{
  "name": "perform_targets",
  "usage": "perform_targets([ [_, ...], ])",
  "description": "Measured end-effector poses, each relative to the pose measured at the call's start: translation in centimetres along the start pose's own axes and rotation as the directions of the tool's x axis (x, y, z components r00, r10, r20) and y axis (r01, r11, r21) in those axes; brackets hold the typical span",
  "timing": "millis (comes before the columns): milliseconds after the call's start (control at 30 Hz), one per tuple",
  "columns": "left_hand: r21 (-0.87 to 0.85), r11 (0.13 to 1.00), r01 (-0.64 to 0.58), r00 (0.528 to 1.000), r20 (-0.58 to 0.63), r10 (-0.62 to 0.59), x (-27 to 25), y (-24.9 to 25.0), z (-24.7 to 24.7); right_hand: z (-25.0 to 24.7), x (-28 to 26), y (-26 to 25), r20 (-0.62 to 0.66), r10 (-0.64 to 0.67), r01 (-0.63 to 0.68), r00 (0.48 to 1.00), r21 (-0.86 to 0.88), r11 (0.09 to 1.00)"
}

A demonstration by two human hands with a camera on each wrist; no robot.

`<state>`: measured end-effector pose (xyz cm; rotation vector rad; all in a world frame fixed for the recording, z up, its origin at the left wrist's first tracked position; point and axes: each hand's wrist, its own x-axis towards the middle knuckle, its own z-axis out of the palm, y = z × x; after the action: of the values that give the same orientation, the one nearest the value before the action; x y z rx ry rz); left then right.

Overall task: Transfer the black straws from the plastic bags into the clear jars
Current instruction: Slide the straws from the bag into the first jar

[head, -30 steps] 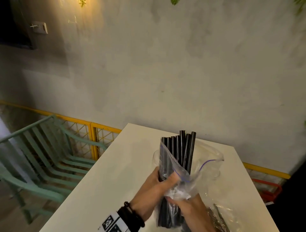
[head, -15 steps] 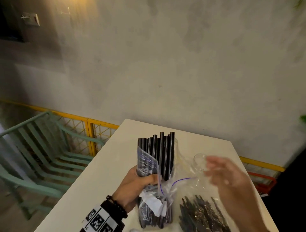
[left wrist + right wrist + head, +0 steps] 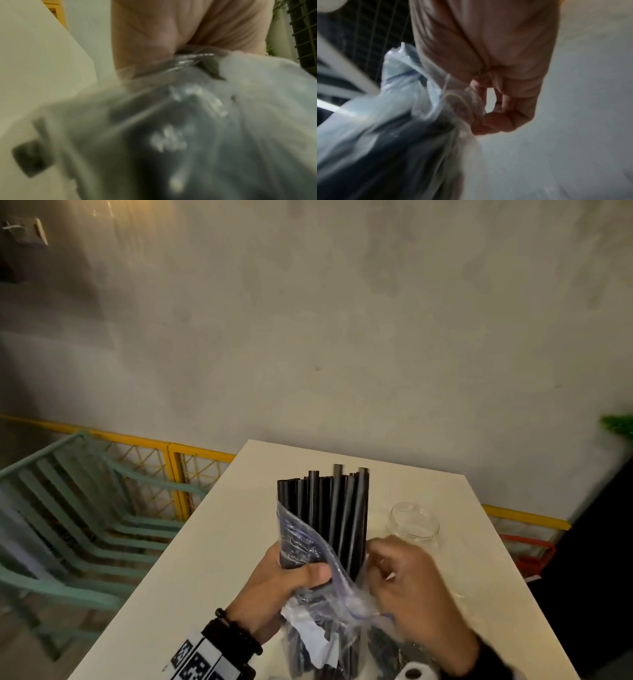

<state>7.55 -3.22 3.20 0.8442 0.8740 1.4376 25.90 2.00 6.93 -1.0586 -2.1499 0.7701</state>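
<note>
Black straws [image 3: 329, 508] clamped upright by left hand [image 3: 284, 583]; right hand [image 3: 411, 587] pinches bag [image 3: 308, 542]: peel downward, keep bundle tight.

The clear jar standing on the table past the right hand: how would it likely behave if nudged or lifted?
The clear jar stands upright and looks empty, so it is probably light and may slide or tip on the smooth table if knocked. Its round wall suggests it would roll once on its side. Its material cannot be told; treat it as breakable.
</note>
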Motion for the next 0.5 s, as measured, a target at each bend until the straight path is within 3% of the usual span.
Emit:
perform_targets([
  [233,-0.043,0.998,0.036,0.999,0.000,-0.036,-0.4,-0.2,0.3,2.6,-1.3,-0.1,-0.107,-0.027,0.030,0.994,0.028,0.999],
  [333,-0.024,1.000,-0.011,0.999,0.038,0.012,-0.3,-0.1,0.3,2.1,-0.9,0.0,-0.167,0.063,-0.028,0.984,0.203,0.979],
  [400,-0.025,0.997,-0.073,0.997,0.019,0.073,0.0,0.1,0.1,1.5,-0.9,0.3,-0.111,0.185,-0.117,0.976,0.449,0.886],
  [433,-0.011,0.995,-0.095,0.995,-0.015,0.095,0.2,0.3,-0.1,1.2,-1.1,0.4,-0.021,0.236,-0.186,0.972,0.550,0.814],
  [500,0.038,0.991,-0.124,0.985,-0.115,0.128,0.7,0.2,-0.3,0.9,-1.7,0.7,0.201,0.215,-0.292,0.956,0.566,0.771],
])
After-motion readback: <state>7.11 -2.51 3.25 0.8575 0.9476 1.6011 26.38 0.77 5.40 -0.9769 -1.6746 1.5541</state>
